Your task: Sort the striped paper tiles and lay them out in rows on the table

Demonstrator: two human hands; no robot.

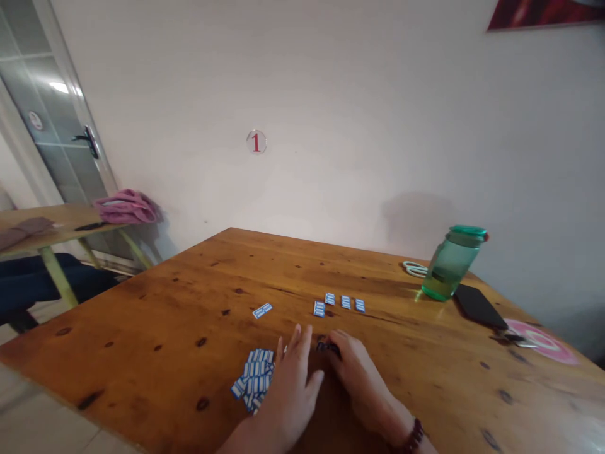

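My left hand (295, 375) reaches over the wooden table with its fingers stretched out. It partly covers the right side of a pile of small blue-and-white printed pieces (258, 377). Close beside it, my right hand (353, 362) is closed round a small dark object (326, 345), whose kind I cannot make out. Beyond the hands lie several separate pieces: a longer strip (262, 310) to the left, a piece (319, 309) in the middle, and a piece (360, 305) at the right end of a short row.
On the wooden table (155, 309), a green bottle (451, 265) stands at the right rear. Near it lie a white coiled cable (414, 270), a black phone-like slab (479, 307) and a pink round mat (551, 343). A pink cloth (127, 207) rests on another table at left.
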